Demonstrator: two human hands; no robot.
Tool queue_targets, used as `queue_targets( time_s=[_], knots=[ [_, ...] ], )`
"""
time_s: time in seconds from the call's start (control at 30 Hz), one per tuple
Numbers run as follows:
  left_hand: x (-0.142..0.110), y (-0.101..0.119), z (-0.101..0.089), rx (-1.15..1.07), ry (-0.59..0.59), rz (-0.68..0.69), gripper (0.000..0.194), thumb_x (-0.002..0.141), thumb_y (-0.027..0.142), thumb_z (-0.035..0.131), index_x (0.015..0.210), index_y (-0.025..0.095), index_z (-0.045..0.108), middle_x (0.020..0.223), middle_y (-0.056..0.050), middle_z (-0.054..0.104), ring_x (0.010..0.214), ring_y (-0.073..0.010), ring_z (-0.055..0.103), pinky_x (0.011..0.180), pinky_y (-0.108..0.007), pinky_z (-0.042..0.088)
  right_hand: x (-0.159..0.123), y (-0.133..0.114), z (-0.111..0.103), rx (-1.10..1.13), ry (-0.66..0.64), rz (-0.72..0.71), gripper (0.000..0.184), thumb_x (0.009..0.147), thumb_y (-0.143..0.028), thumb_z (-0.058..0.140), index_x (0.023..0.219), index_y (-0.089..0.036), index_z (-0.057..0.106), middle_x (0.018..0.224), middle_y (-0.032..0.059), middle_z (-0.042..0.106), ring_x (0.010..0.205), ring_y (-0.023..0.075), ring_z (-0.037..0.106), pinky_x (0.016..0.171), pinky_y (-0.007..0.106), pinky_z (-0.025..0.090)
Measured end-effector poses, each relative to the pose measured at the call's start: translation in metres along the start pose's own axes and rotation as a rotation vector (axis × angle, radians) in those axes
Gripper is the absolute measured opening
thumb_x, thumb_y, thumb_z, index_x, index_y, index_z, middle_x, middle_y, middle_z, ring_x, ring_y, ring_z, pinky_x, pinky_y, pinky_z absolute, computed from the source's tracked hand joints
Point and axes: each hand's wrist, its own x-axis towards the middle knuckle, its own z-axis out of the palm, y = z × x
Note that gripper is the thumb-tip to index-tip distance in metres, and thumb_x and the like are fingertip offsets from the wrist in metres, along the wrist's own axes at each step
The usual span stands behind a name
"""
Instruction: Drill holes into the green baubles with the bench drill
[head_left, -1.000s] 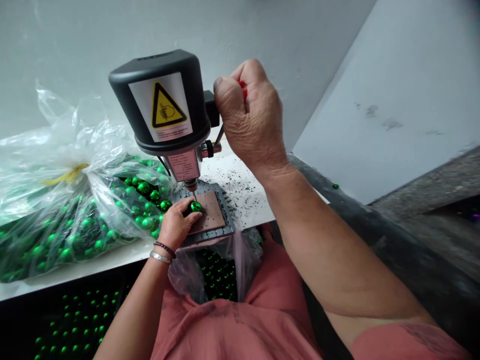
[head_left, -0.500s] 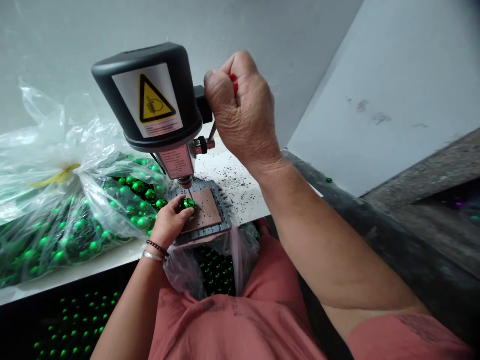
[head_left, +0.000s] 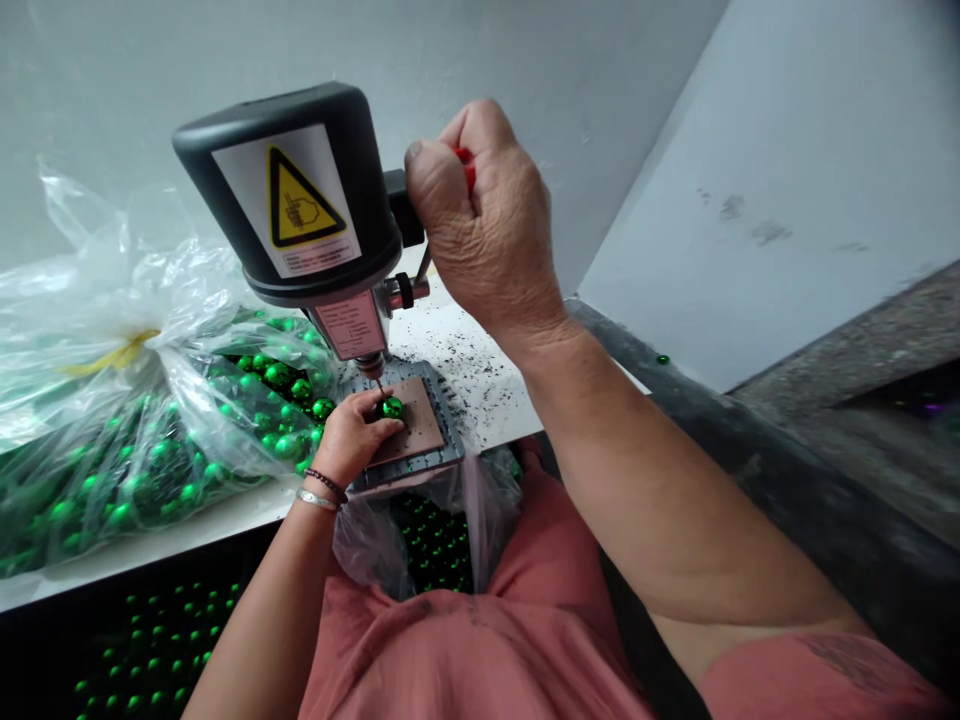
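Observation:
My right hand (head_left: 487, 220) is wrapped around the red handle (head_left: 466, 168) on the side of a small bench drill press (head_left: 300, 190). Below the machine's black head, a thin bit (head_left: 379, 384) points down. My left hand (head_left: 356, 432) pinches a shiny green ball (head_left: 391, 407) between thumb and fingers. The ball rests on a brown board (head_left: 416, 425) laid over the drill press's grey base plate (head_left: 450, 440), close beside the bit tip. From this angle I cannot tell whether bit and ball touch.
A tied clear plastic bag (head_left: 150, 400) full of green balls lies on the white table (head_left: 495, 400) at left. Dark specks litter the table right of the base. Another plastic bag (head_left: 491, 500) with green balls hangs at my lap. One loose ball (head_left: 663, 358) lies at right.
My left hand has shifted slightly right with the green ball across the board. My right hand stays on the handle at about the same height.

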Motion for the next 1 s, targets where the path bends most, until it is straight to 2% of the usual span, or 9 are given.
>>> queue_targets(
  time_s=[0.1, 0.23, 0.47, 0.63, 0.73, 1.0],
  knots=[
    [-0.001, -0.004, 0.003, -0.005, -0.008, 0.047, 0.044, 0.065, 0.031, 0.067, 0.108, 0.02, 0.065, 0.111, -0.006, 0.064, 0.106, -0.0215, 0.056, 0.099, -0.036, 0.038, 0.0, 0.0, 0.0, -0.007, 0.002, -0.013, 0.025, 0.083, -0.04, 0.037, 0.071, -0.019, 0.033, 0.063, -0.0053, 0.034, 0.06, 0.0056, 0.03, 0.059, 0.018, 0.029],
    [-0.004, -0.007, 0.007, 0.017, 0.037, 0.094, 0.042, 0.067, 0.031, 0.065, 0.107, 0.018, 0.065, 0.111, -0.008, 0.065, 0.106, -0.0224, 0.057, 0.098, -0.035, 0.039, -0.005, 0.0, 0.0, 0.015, 0.023, -0.04, 0.025, 0.083, -0.039, 0.04, 0.07, -0.019, 0.034, 0.061, -0.0052, 0.032, 0.059, 0.0057, 0.029, 0.057, 0.017, 0.029],
    [-0.005, -0.012, 0.015, 0.093, 0.133, 0.104, 0.044, 0.066, 0.03, 0.067, 0.108, 0.017, 0.065, 0.107, -0.01, 0.067, 0.105, -0.0241, 0.057, 0.098, -0.039, 0.038, -0.033, -0.002, -0.008, -0.017, 0.052, -0.089, 0.017, 0.083, -0.029, 0.041, 0.069, -0.021, 0.036, 0.06, -0.0047, 0.032, 0.054, 0.0065, 0.031, 0.059, 0.021, 0.036],
    [-0.005, -0.013, 0.015, 0.044, 0.133, 0.102, 0.04, 0.064, 0.025, 0.068, 0.105, 0.021, 0.066, 0.105, -0.007, 0.068, 0.104, -0.0235, 0.057, 0.098, -0.039, 0.038, -0.059, 0.006, -0.009, -0.099, 0.097, -0.094, 0.013, 0.082, -0.031, 0.039, 0.073, -0.022, 0.041, 0.057, -0.0054, 0.038, 0.05, 0.0063, 0.036, 0.054, 0.022, 0.037],
    [-0.005, -0.012, 0.015, 0.101, 0.12, 0.111, 0.042, 0.066, 0.026, 0.068, 0.107, 0.019, 0.065, 0.106, -0.008, 0.067, 0.104, -0.0238, 0.057, 0.097, -0.039, 0.038, -0.071, 0.011, -0.009, -0.133, 0.125, -0.133, 0.01, 0.081, -0.029, 0.041, 0.073, -0.023, 0.042, 0.056, -0.0054, 0.04, 0.048, 0.0064, 0.036, 0.051, 0.022, 0.037],
    [-0.006, -0.012, 0.016, 0.203, 0.13, 0.15, 0.042, 0.068, 0.027, 0.067, 0.109, 0.018, 0.064, 0.107, -0.007, 0.068, 0.104, -0.0212, 0.058, 0.095, -0.036, 0.041, -0.081, 0.019, -0.005, -0.126, 0.169, -0.244, 0.006, 0.078, -0.017, 0.045, 0.076, -0.021, 0.042, 0.058, -0.0061, 0.043, 0.048, 0.0036, 0.038, 0.049, 0.018, 0.036]
  ],
)
